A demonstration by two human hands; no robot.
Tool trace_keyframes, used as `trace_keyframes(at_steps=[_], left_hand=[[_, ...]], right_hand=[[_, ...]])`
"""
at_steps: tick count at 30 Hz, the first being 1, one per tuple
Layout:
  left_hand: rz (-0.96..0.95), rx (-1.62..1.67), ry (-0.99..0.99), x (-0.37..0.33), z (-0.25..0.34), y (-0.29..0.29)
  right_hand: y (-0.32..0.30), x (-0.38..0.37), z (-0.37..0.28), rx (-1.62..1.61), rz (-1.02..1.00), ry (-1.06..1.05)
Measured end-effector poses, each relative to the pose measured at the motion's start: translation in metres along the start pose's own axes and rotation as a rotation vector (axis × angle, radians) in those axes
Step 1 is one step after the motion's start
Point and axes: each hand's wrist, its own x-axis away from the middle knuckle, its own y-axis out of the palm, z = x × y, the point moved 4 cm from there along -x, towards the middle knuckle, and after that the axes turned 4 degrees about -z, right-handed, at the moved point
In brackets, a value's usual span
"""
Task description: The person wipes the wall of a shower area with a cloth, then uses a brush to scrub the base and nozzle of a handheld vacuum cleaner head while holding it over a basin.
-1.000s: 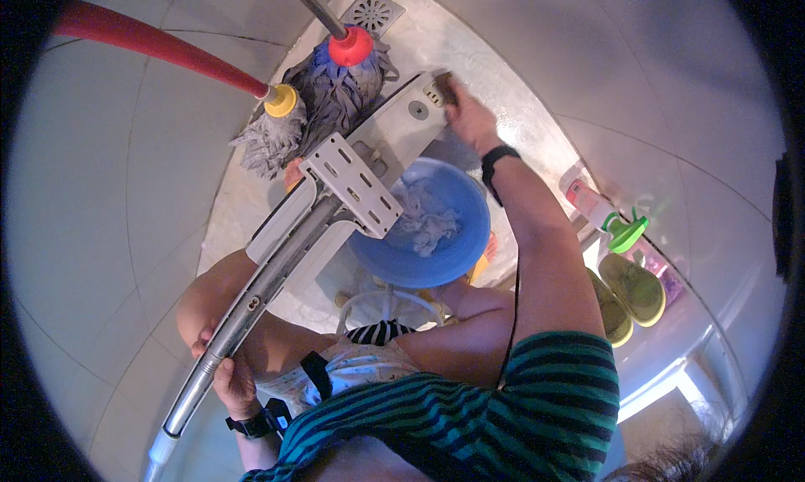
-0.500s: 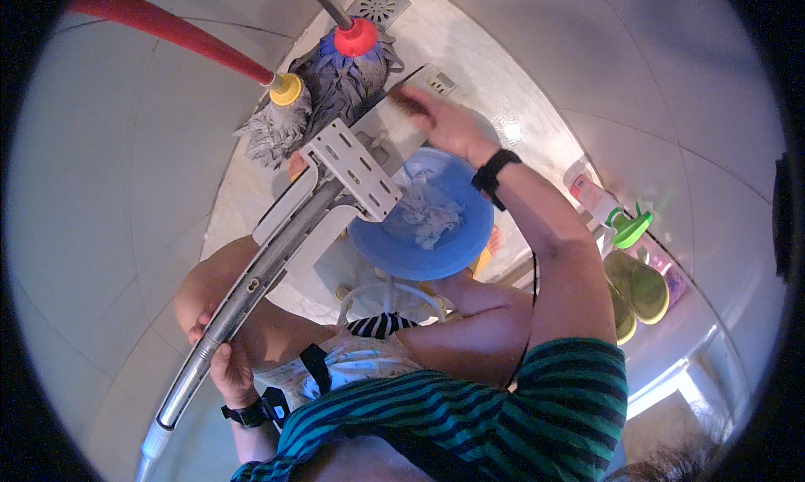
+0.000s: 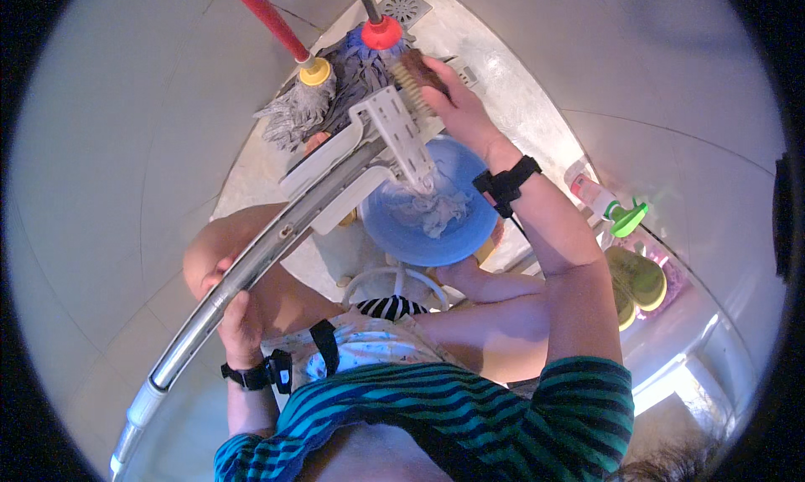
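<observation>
My left hand [image 3: 239, 323] is wrapped round the metal pole [image 3: 210, 314] of a mop, which slants up from the lower left. At the pole's far end the mop's white plastic head [image 3: 396, 130], with slotted plates, hangs tilted over a blue basin [image 3: 461, 243]. Water and whitish cloth or scraps [image 3: 434, 209] lie in the basin; which of these I cannot tell. My right hand [image 3: 465, 113] grips a scrub brush [image 3: 423, 75] with a brown back and pale bristles. Its bristles face left, just beyond the mop head; whether they touch it is unclear.
Two string mops stand beyond, one with a yellow collar [image 3: 315, 71], one with a red collar [image 3: 381, 33], near a floor drain [image 3: 404, 9]. On the right are a bottle with a green trigger [image 3: 627, 220] and green slippers [image 3: 644, 279]. A white stool [image 3: 394, 277] is beneath me.
The mop head has swung right and tipped more on edge. My right hand has turned the brush so its bristles show, moving slightly right. My left hand keeps its hold on the pole.
</observation>
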Motion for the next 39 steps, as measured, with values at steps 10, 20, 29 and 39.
trace_keyframes(at_steps=[10,20,29,39], left_hand=[[0.037,0.193,0.058,-0.011,-0.01,0.002],[-0.17,0.178,0.14,-0.018,-0.006,0.017],[-0.282,0.165,0.044,-0.018,-0.001,0.01],[-0.128,0.483,0.209,0.029,0.034,-0.034]], right_hand=[[0.034,0.082,-0.055,0.346,0.203,0.271],[0.115,0.099,-0.097,0.034,0.152,0.018],[0.103,0.089,-0.069,0.337,0.247,0.129],[0.097,0.076,-0.054,0.52,0.363,0.129]])
